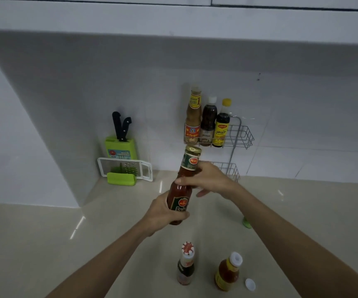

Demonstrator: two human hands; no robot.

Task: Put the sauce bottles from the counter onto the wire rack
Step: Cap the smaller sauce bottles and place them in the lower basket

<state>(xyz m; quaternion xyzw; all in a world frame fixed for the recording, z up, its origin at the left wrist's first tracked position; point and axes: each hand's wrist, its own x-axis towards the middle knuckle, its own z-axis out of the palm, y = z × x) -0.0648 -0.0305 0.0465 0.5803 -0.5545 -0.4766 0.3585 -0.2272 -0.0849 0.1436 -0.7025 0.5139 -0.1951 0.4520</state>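
A tall glass red sauce bottle (179,190), with a gold screw cap, green neck band and green label bearing a red emblem, is held tilted above the beige counter (109,244), its cap just below the white wire rack (243,136) on the far wall. The left hand (163,214) curls round its lower body; the right hand (208,179) wraps thumb and fingers about its shoulder. On the rack's upper shelf stand three sauce bottles (207,123). Near on the counter stand two capped bottles (185,267).
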